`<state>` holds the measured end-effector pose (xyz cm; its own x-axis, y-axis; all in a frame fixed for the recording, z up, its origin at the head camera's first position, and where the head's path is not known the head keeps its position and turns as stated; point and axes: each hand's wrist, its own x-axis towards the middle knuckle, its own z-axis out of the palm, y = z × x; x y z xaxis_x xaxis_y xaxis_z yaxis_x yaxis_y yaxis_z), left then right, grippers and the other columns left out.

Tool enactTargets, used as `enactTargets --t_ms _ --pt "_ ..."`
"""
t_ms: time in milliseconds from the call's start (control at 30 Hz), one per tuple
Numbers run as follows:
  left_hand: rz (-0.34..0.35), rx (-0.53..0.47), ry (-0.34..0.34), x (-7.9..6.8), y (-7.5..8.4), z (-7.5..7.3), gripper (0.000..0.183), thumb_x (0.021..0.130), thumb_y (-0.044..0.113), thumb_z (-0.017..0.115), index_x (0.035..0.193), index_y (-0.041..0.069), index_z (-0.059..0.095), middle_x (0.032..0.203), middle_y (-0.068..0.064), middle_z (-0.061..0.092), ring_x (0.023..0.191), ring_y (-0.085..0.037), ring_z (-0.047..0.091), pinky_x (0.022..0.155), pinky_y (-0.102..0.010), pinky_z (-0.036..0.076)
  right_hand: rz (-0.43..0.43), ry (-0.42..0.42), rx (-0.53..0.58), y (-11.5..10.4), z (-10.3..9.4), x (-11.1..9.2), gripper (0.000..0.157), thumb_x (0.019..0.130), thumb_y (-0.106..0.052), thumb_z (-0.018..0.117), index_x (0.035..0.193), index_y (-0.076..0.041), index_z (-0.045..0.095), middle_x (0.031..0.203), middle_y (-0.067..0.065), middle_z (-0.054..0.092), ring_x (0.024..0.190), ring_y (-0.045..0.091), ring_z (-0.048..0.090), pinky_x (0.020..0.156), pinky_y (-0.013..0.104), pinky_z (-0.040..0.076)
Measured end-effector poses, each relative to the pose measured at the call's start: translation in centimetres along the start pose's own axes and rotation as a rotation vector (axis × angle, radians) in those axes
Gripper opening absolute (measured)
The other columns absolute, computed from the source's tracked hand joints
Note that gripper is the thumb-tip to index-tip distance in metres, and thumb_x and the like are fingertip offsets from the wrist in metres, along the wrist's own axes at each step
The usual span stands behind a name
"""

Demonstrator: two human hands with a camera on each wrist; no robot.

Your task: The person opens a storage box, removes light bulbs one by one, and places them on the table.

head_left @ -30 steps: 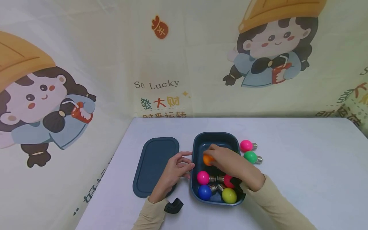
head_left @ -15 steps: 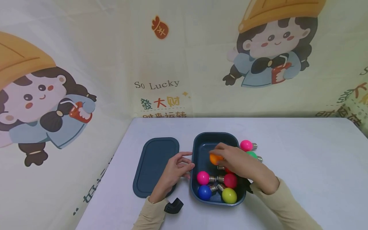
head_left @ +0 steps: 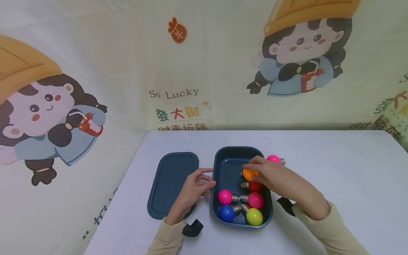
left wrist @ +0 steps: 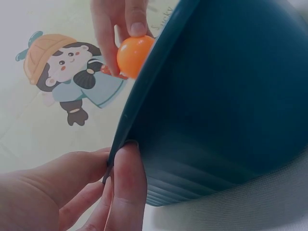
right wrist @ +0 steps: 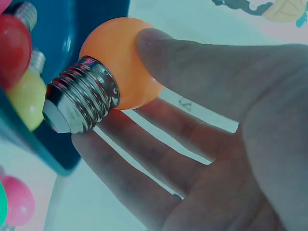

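Note:
My right hand (head_left: 271, 175) pinches an orange light bulb (head_left: 250, 173) between thumb and fingers, over the right side of a dark blue box (head_left: 239, 147). Its screw base (right wrist: 82, 94) points away from the palm in the right wrist view. At the box's left wall, my left hand (head_left: 198, 185) holds the rim between thumb and finger, as the left wrist view shows. Inside the box lie a red bulb (head_left: 255, 186), a pink bulb (head_left: 225, 197), a crimson bulb (head_left: 256, 200), a blue bulb (head_left: 227, 213) and a yellow bulb (head_left: 254, 216).
A flat dark blue lid (head_left: 173, 180) lies left of the box, partly under the left forearm. Right of the box a pink bulb (head_left: 273, 159) rests on the white table (head_left: 344, 184); a green bulb (right wrist: 2, 202) shows only at its edge in the right wrist view.
My right hand has carried the orange bulb rightward across the box, uncovering the red bulb and covering the green one outside. My left hand stays at the rim.

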<state>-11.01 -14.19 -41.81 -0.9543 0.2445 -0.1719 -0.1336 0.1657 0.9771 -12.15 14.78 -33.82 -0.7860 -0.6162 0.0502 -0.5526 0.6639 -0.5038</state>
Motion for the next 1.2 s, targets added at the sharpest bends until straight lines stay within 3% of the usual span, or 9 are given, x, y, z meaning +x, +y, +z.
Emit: enactTargets --t_ms 267,567,933,1200 --pt "-0.001 -0.006 0.000 0.0 0.0 0.1 0.050 0.091 0.017 0.073 0.137 0.005 0.055 0.101 -0.014 0.064 0.073 -0.016 0.066 0.062 -0.031 0.060 0.031 0.034 -0.056 0.9 -0.9 -1.2 0.032 0.085 -0.007 0.077 0.117 -0.010 0.070 0.111 0.007 0.063 0.091 0.017 0.065 0.078 0.037 0.060" --pt "-0.003 -0.007 -0.001 0.0 0.1 -0.1 0.049 0.091 0.016 0.073 0.136 0.006 0.055 0.102 -0.014 0.063 0.074 -0.015 0.066 0.062 -0.032 0.061 0.083 0.020 -0.064 1.4 -1.2 -1.9 0.033 0.086 -0.006 0.076 0.118 -0.009 0.069 0.113 0.008 0.062 0.092 0.018 0.065 0.076 0.033 0.061" --pt "-0.003 -0.016 -0.003 0.0 0.1 -0.1 0.049 0.091 0.015 0.073 0.136 0.005 0.055 0.101 -0.014 0.063 0.072 -0.016 0.065 0.063 -0.031 0.061 0.057 0.059 -0.080 2.5 -1.2 -3.2 0.036 0.084 -0.008 0.078 0.118 -0.010 0.068 0.110 0.005 0.062 0.090 0.016 0.065 0.075 0.032 0.061" --pt "0.002 -0.017 -0.005 -0.1 0.1 0.0 0.049 0.091 0.015 0.073 0.136 0.005 0.055 0.101 -0.015 0.063 0.072 -0.015 0.065 0.064 -0.036 0.061 0.067 0.052 -0.081 3.4 -0.6 -4.2 0.043 0.082 -0.008 0.080 0.122 -0.010 0.066 0.115 0.009 0.063 0.094 0.022 0.068 0.074 0.034 0.061"
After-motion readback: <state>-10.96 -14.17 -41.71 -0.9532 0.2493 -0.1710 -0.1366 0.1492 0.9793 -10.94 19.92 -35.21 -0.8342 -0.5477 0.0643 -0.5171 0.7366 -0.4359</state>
